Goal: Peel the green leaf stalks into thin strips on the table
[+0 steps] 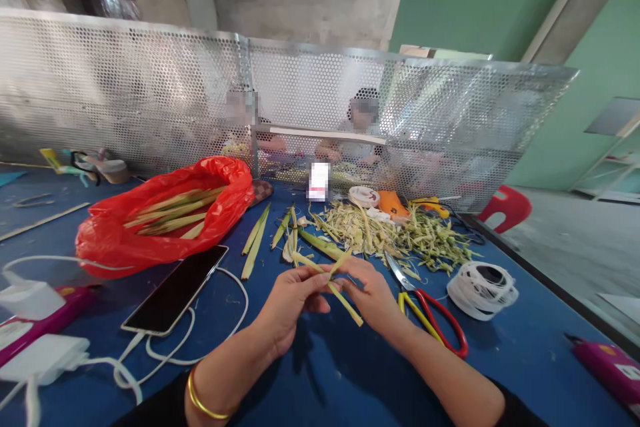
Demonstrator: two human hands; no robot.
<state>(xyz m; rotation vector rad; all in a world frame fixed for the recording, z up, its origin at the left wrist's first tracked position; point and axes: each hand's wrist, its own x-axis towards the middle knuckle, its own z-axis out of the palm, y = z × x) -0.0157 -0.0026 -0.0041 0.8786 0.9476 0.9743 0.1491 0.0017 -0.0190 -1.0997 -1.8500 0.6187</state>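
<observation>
Hands meet at lower centre: left hand (287, 303) and right hand (373, 293) each pinch the green leaf strip (350, 310) between thumb and fingertips, the other fingers loosely curled, holding it just above the blue bench (325, 373). A hard tug or twist would likely split so thin a strip. The red-handled scissors (430, 310) lie just right of the right wrist, blades towards the hand, and could nick it. The white cable (200, 347) loops near the left forearm and could drag the phone (175, 290). Further up lie a cord spool (483, 287), a red bag (165, 220) of leaves and a heap of trimmings (395, 230). Beyond stand a perforated metal screen (150, 93) with people behind it, a concrete wall and a green wall (475, 7).
</observation>
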